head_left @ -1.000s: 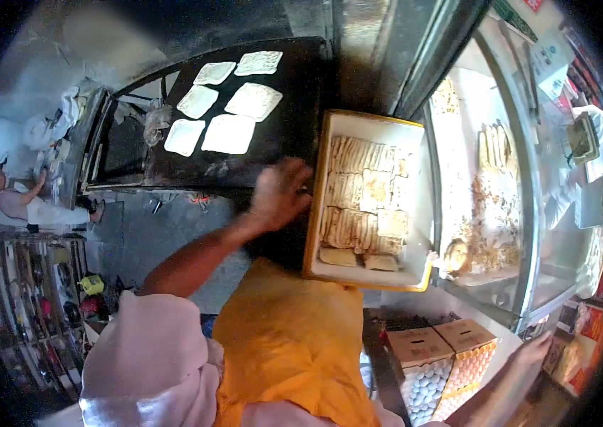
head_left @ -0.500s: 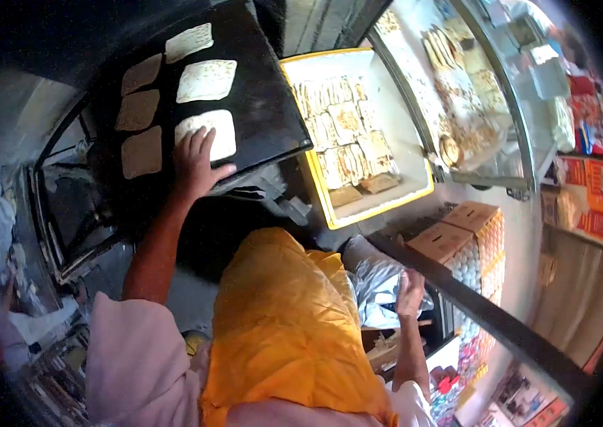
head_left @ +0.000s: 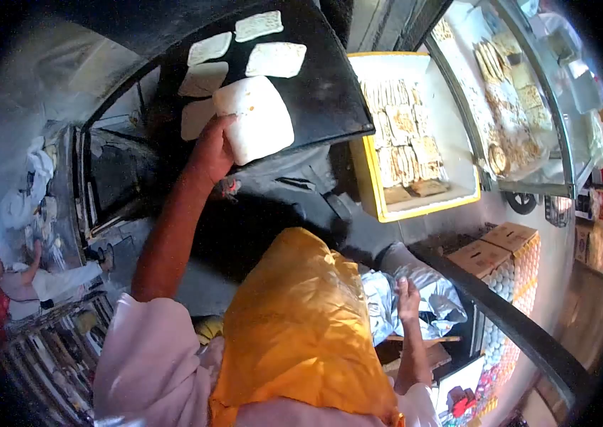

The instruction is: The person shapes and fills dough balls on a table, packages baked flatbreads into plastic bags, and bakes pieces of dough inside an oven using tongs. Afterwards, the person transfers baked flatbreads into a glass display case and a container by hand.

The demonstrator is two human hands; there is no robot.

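Note:
My left hand (head_left: 215,151) grips the edge of a pale square flatbread (head_left: 259,121), raised and tilted over the front edge of the black griddle (head_left: 323,92). Several other flatbreads lie flat on the griddle behind it, among them one (head_left: 276,59) just beyond the held piece. My right hand (head_left: 409,299) is at the lower right, beside crumpled silvery plastic (head_left: 444,302); its fingers point upward and apart, with nothing visible in them.
A yellow-rimmed white box (head_left: 426,212) of stacked breads stands right of the griddle. Beyond it is a glass case (head_left: 568,153) with more breads. Egg cartons (head_left: 479,257) stand at the right, behind a dark bar (head_left: 508,317). A person (head_left: 27,285) is far left.
The flatbread under my left hand has come up off the griddle and is now held. My right hand came into view over the silvery plastic. The camera view has turned.

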